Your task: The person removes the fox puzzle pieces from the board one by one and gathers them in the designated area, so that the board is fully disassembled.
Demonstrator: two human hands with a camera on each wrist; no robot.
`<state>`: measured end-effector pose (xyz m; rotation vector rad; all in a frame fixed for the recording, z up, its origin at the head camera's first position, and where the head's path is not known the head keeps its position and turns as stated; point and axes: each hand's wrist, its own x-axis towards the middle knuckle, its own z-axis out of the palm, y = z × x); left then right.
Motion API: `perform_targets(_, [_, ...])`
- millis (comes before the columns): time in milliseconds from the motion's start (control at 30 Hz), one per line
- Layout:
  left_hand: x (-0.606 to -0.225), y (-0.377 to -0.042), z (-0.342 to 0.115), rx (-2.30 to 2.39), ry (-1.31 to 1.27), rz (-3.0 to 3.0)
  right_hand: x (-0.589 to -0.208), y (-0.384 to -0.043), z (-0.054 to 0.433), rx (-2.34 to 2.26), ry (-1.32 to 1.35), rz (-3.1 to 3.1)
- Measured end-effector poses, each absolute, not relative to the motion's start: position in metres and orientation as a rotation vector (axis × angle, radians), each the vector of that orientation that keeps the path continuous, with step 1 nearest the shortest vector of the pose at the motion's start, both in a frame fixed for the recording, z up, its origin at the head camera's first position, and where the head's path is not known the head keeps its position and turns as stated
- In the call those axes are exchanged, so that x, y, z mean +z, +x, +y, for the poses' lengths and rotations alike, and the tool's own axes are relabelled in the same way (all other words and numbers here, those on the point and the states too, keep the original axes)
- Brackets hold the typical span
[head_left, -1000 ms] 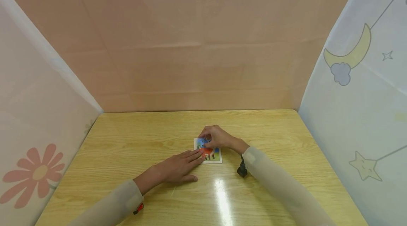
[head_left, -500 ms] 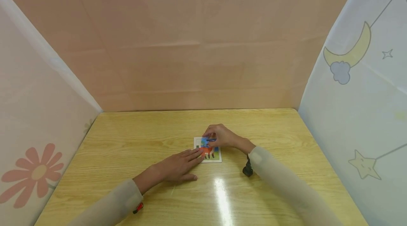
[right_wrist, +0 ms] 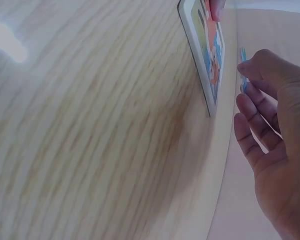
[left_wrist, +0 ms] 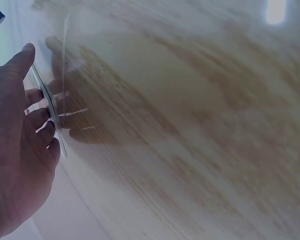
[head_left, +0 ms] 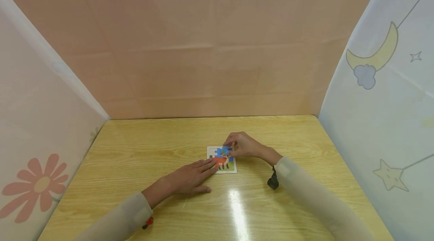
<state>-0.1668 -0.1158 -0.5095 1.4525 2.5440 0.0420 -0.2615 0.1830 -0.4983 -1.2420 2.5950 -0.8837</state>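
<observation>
A small white-framed jigsaw puzzle (head_left: 222, 165) with an orange animal picture lies on the table in the head view. Its upper left corner shows pale, bare backing. My left hand (head_left: 193, 177) is laid out with straight fingers, their tips resting on the puzzle's left side and covering part of it. Over the puzzle's upper right, my right hand (head_left: 245, 145) pinches a thin blue puzzle piece (right_wrist: 243, 72) between thumb and index finger. In the right wrist view this piece is apart from the puzzle, edge-on, and the other fingers are loosely bent.
The wood-grain table (head_left: 152, 139) meets a plain tan backdrop (head_left: 217, 64) at its far edge. Patterned cloth walls stand left (head_left: 51, 120) and right (head_left: 383, 120). Glare (head_left: 237, 211) shines on the tabletop in front of the puzzle.
My right hand has drawn to the right with the puzzle piece, from the puzzle's upper left toward its upper right, baring the pale backing. My left hand has stayed put.
</observation>
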Motion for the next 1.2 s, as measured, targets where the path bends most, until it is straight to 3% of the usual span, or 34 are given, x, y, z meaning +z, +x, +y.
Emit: perform_targets(1200, [-0.509, -0.166, -0.118, 0.021, 1.505, 2.577, -0.501, -0.251, 0.255, -0.847, -1.185, 2.676])
